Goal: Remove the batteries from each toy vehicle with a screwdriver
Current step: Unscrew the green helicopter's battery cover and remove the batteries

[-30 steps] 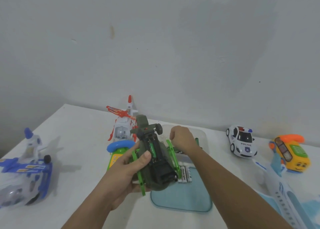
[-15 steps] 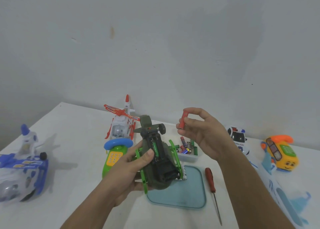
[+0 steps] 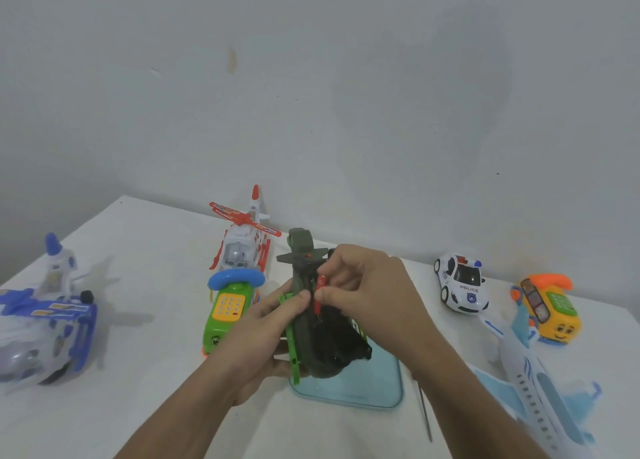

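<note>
Two hands meet over the worktop: our left hand wraps its grip round the dark green toy helicopter, held belly-up just above the teal tray, while our right hand pinches a red battery between thumb and fingertips against the toy's underside. We see the screwdriver lying at four o'clock of the tray and the police car at two o'clock.

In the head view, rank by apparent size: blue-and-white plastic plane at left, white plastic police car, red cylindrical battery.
Largest first:
blue-and-white plastic plane at left (nearer the camera)
white plastic police car
red cylindrical battery
</note>
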`<control>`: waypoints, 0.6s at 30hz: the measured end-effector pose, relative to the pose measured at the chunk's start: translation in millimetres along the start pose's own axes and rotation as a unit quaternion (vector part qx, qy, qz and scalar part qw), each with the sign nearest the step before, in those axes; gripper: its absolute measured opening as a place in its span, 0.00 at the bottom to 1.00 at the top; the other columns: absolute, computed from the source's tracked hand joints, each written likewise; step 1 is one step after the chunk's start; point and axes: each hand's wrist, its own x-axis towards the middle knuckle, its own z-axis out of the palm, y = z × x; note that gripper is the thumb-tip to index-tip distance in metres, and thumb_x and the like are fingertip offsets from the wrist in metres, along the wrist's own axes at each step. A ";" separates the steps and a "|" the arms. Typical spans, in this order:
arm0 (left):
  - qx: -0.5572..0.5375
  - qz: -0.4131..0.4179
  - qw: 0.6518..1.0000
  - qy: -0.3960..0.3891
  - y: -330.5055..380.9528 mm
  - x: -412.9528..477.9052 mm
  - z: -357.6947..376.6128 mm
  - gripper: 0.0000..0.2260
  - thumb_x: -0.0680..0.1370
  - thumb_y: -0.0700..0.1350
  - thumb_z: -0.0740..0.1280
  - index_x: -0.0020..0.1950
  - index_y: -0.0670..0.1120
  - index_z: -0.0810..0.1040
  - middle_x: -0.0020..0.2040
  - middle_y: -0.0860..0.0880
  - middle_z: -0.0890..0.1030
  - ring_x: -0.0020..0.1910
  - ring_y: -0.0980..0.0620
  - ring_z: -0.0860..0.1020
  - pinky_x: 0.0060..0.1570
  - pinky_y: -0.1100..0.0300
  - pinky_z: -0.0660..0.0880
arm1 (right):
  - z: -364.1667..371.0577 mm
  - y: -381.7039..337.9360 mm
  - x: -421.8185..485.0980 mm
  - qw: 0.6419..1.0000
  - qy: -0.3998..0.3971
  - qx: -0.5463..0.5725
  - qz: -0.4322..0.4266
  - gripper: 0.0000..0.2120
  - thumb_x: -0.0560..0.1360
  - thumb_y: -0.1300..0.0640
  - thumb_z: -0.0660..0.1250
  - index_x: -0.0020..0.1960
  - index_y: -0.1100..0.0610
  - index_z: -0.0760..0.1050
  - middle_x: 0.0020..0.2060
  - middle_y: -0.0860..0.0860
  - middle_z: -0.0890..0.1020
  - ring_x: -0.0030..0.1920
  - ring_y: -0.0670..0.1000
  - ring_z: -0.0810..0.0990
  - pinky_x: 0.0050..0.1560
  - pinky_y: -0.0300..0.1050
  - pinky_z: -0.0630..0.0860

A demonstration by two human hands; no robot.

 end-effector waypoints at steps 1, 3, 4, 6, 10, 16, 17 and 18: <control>0.001 0.001 1.000 0.000 -0.1 -0.5 -0.5 0.09 0.79 0.49 0.67 0.51 0.63 0.84 0.45 0.45 0.87 0.42 0.43 0.86 0.46 0.42 0.82 | -0.2 -1.2 -1.1 1.000 -0.007 -0.013 -0.003 0.09 0.68 0.61 0.75 0.39 0.49 0.79 0.34 0.49 0.83 0.34 0.42 0.80 0.39 0.32 0.76; 0.002 0.006 1.000 0.003 -0.8 -1.4 -1.7 0.09 0.79 0.48 0.67 0.53 0.62 0.83 0.43 0.45 0.87 0.40 0.45 0.86 0.43 0.44 0.82 | -0.1 -3.8 -2.5 0.999 -0.019 -0.042 -0.008 0.05 0.70 0.59 0.74 0.42 0.50 0.80 0.34 0.46 0.83 0.35 0.40 0.80 0.39 0.28 0.73; 0.002 0.008 1.000 0.004 -0.9 -1.6 -1.6 0.10 0.79 0.47 0.67 0.54 0.62 0.82 0.42 0.46 0.86 0.39 0.45 0.85 0.41 0.45 0.82 | 0.0 -4.6 -2.8 0.998 -0.021 -0.056 -0.011 0.04 0.72 0.58 0.73 0.42 0.49 0.80 0.34 0.45 0.83 0.35 0.40 0.79 0.39 0.28 0.73; 0.003 0.012 1.000 0.007 -1.2 -2.3 -1.1 0.10 0.79 0.47 0.67 0.53 0.62 0.82 0.41 0.46 0.86 0.38 0.46 0.85 0.39 0.47 0.82 | 1.0 -5.8 -2.7 0.997 -0.020 -0.073 -0.016 0.05 0.74 0.56 0.71 0.41 0.47 0.79 0.31 0.43 0.81 0.34 0.40 0.79 0.40 0.32 0.73; 0.006 0.020 1.000 0.014 -1.9 -2.7 -0.3 0.11 0.79 0.47 0.67 0.57 0.62 0.80 0.40 0.47 0.86 0.38 0.46 0.85 0.37 0.50 0.81 | 2.8 -7.1 -3.2 0.996 -0.026 -0.086 -0.005 0.07 0.74 0.57 0.71 0.41 0.47 0.76 0.31 0.45 0.81 0.36 0.44 0.81 0.42 0.38 0.76; 0.007 0.018 1.000 0.010 -3.2 -3.5 1.7 0.11 0.79 0.48 0.67 0.58 0.63 0.80 0.42 0.46 0.86 0.40 0.44 0.85 0.45 0.42 0.82 | 4.2 -10.1 -4.7 0.996 0.007 -0.084 0.015 0.09 0.73 0.57 0.72 0.39 0.46 0.74 0.31 0.46 0.82 0.37 0.45 0.82 0.45 0.45 0.79; 0.005 0.017 1.000 0.010 -3.3 -3.5 1.5 0.11 0.79 0.48 0.67 0.57 0.63 0.81 0.42 0.46 0.86 0.40 0.43 0.85 0.46 0.41 0.82 | 5.5 -10.8 -5.9 0.997 0.012 -0.080 0.018 0.09 0.73 0.57 0.71 0.39 0.46 0.75 0.32 0.45 0.82 0.38 0.45 0.82 0.47 0.46 0.80; 0.005 0.017 1.000 0.010 -3.3 -3.1 1.1 0.11 0.79 0.48 0.68 0.57 0.63 0.81 0.41 0.46 0.86 0.40 0.44 0.85 0.46 0.42 0.82 | 6.5 -11.0 -7.0 0.997 0.017 -0.075 0.023 0.09 0.73 0.58 0.71 0.38 0.46 0.75 0.32 0.45 0.82 0.38 0.45 0.82 0.49 0.47 0.80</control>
